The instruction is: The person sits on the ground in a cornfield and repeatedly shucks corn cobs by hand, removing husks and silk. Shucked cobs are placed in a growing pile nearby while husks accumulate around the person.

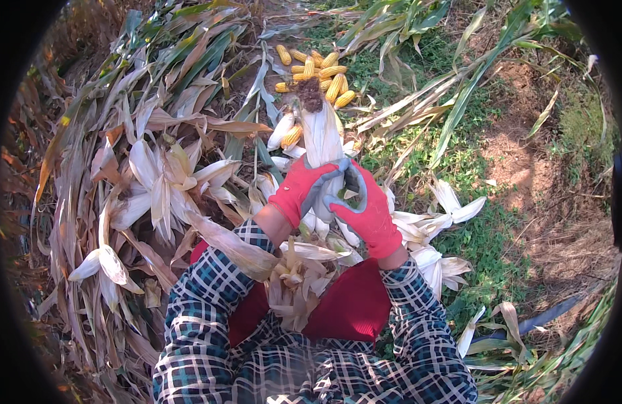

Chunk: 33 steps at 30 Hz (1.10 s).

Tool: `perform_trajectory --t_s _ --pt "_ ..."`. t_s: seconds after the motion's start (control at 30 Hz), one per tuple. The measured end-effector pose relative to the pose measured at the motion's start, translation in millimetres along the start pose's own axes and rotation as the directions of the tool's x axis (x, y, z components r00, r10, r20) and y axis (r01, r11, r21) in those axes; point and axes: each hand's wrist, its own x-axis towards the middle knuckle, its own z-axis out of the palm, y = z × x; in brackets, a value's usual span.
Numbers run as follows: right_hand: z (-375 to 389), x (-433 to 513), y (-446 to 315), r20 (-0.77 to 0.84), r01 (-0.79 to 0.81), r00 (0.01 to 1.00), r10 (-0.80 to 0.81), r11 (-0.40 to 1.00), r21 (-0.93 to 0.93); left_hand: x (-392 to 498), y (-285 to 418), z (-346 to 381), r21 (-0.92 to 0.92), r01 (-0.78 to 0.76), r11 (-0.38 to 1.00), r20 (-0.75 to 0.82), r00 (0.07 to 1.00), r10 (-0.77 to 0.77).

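An ear of corn [322, 132] in pale husk points away from me, dark brown silk at its far tip. My left hand [307, 191], in a red glove with a grey coated palm, is wrapped around its lower part. On the other side my right hand [367, 209], gloved alike, curves its thumb and fingers against the ear close to the left hand. A gap shows inside that curve. The kernels of this ear are hidden by husk. Beyond its tip lies a heap of bare yellow corn cobs [334, 87].
Loose husks [162, 187] and dry corn stalks [78, 227] cover the ground at left. More peeled husks [437, 222] lie at right over low green weeds [472, 151]. Husk scraps [295, 288] rest between my red-clad knees [348, 308]. A partly bare ear [292, 136] lies near the heap.
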Motion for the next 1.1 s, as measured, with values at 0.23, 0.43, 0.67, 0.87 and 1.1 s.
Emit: perform_trajectory --t_s 0.23,0.43,0.67,0.87,1.1 --pt "8 36 15 -0.153 -0.057 0.984 0.086 0.981 0.184 2 -3 -23 0.895 -0.069 0.441 -0.067 0.956 0.285" --pt "17 44 32 -0.476 -0.081 0.864 0.161 0.980 0.183 -6 -5 -17 0.995 -0.002 0.104 -0.022 0.973 0.228" --pt "9 52 33 -0.399 -0.106 0.887 0.231 0.945 0.310 -5 2 -30 0.998 -0.065 -0.011 0.064 0.934 0.352" --pt "20 51 39 -0.299 -0.058 0.916 0.269 0.823 0.565 3 6 -42 0.978 -0.120 -0.170 0.189 0.856 0.481" --pt "47 45 64 -0.246 0.017 0.863 0.441 0.461 0.887 9 -3 -45 0.903 -0.088 -0.420 0.319 0.791 0.521"
